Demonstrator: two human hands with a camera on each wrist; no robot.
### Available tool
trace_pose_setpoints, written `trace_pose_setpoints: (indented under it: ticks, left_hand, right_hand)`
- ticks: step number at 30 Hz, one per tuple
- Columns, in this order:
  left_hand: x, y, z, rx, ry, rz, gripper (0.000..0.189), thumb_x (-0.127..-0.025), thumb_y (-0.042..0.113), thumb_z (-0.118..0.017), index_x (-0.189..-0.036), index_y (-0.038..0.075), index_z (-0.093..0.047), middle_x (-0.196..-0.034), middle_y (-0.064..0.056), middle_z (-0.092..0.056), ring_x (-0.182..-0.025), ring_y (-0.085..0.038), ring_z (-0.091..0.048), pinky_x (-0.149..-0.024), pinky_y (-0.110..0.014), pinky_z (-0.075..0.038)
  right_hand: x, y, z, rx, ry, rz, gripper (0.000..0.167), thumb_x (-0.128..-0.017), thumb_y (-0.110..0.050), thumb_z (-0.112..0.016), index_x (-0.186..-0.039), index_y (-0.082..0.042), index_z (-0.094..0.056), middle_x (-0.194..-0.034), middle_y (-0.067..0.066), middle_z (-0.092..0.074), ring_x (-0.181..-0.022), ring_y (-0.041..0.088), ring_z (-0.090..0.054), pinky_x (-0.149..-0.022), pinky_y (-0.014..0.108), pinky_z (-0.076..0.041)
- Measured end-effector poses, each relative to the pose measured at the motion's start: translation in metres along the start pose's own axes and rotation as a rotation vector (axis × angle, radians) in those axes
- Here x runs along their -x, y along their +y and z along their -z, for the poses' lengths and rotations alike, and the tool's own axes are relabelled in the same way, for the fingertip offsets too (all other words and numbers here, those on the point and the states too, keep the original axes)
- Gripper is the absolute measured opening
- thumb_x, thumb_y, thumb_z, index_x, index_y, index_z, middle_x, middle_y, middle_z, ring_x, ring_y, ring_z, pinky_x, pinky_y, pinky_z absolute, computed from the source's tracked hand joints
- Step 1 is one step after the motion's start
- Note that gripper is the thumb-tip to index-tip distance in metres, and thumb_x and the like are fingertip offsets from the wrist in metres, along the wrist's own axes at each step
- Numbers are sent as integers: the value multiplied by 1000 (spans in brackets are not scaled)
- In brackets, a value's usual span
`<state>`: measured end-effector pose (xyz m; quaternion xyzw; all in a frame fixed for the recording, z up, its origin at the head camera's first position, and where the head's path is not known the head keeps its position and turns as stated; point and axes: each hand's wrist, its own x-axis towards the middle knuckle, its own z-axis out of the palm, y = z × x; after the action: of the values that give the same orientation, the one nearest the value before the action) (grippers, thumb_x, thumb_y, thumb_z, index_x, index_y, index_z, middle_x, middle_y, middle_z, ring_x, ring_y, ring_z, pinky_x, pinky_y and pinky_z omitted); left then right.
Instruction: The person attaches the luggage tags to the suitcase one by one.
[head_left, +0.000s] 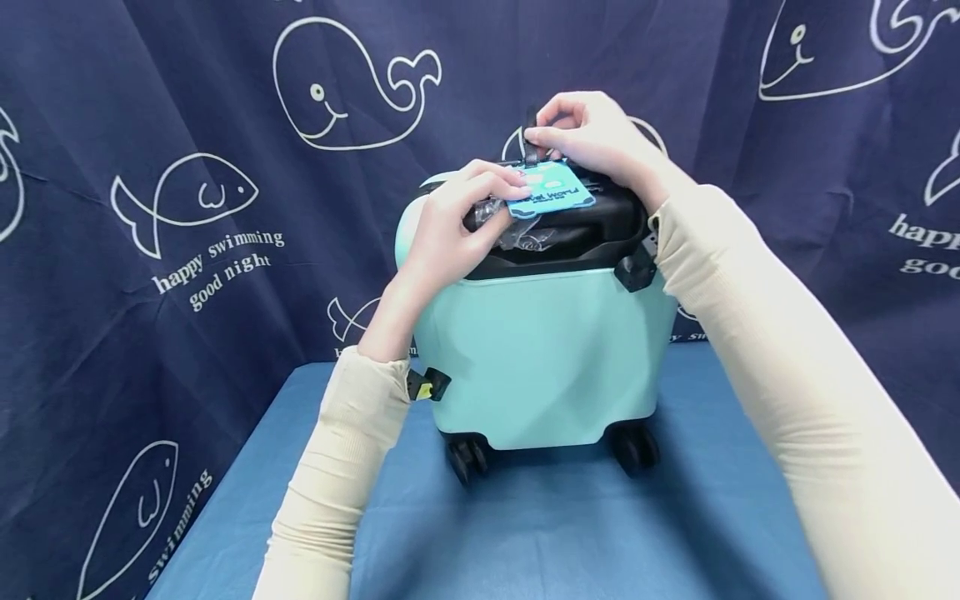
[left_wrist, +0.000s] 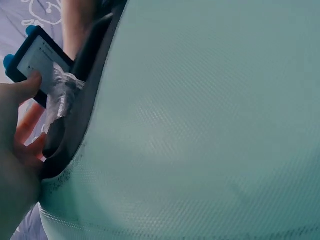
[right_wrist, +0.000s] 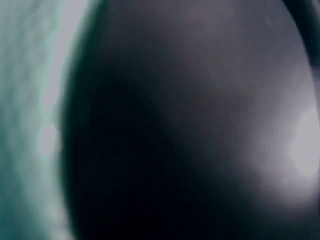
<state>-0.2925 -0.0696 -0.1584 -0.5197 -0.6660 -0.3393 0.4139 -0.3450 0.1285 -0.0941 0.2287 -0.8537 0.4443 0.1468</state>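
A mint-green suitcase (head_left: 547, 358) with a black top panel stands upright on its wheels. Over its top, my left hand (head_left: 457, 225) pinches a blue luggage tag (head_left: 561, 192) at its left edge. The tag's black strap (head_left: 531, 152) rises behind it, and my right hand (head_left: 600, 137) pinches that strap between thumb and fingers. Crumpled clear plastic (head_left: 528, 237) clings to the black handle below the tag. In the left wrist view, the tag's pale underside (left_wrist: 42, 57) shows beside my left thumb (left_wrist: 27, 90). The right wrist view is blurred, with only black and green surfaces close up.
Blue cloth (head_left: 525, 533) covers the table under the suitcase. A dark blue curtain (head_left: 187, 83) with white whale and fish drawings hangs behind and at the left. Black corner pieces (head_left: 636, 268) and a black side fitting (head_left: 429, 384) stick out from the suitcase.
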Motion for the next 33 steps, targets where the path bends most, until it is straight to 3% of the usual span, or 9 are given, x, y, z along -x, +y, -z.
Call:
trace_pose_setpoints:
  ticks: [3, 7, 14, 21, 26, 33]
  left_hand:
    - [1, 1, -1, -13, 20, 3, 12, -84, -5, -59, -91, 1, -68, -101, -13, -67, -104, -18, -60, -95, -25, -43]
    - [2, 0, -1, -23, 41, 1, 11, -86, -1, -61, -94, 1, -68, -102, -12, -67, -104, -18, -60, -95, -25, -43]
    - [8, 2, 0, -18, 17, -31, 18, -80, -7, -60, -91, 3, -70, -97, -11, -69, -104, -22, -63, -101, -27, -40]
    - [11, 2, -1, -3, 2, -43, 21, -77, -7, -60, -92, 3, -72, -94, -11, -69, -105, -25, -63, -101, -27, -41]
    - [11, 0, -1, 7, 2, -60, 21, -77, -7, -61, -92, 2, -72, -94, -13, -69, -103, -26, -64, -98, -27, -44]
    - [10, -4, -1, 4, 1, -65, 21, -77, -6, -61, -92, 3, -73, -94, -12, -70, -103, -26, -64, -98, -26, -43]
  right_hand:
    - [-1, 0, -1, 11, 6, -21, 16, -87, -32, -65, -89, -16, -62, -61, -16, -61, -65, 2, -54, -65, 19, -35]
    - [-2, -1, -3, 90, 5, -52, 28, -87, -35, -63, -100, -10, -67, -64, -18, -60, -70, 3, -53, -68, 19, -36]
    - [-2, -3, -5, 239, -64, -119, 41, -88, -41, -59, -114, -11, -69, -75, -15, -61, -85, 9, -50, -76, 21, -35]
    - [-1, -4, -5, 254, -75, -154, 41, -88, -41, -59, -116, -12, -68, -76, -14, -61, -86, 9, -49, -77, 21, -36]
    - [-2, -4, -6, 269, -79, -174, 44, -87, -44, -59, -117, -14, -68, -86, -10, -62, -89, 8, -49, -78, 20, -35]
    - [-2, -3, -6, 309, -32, -192, 49, -83, -51, -61, -115, -14, -69, -94, -6, -62, -94, 9, -48, -79, 19, -34]
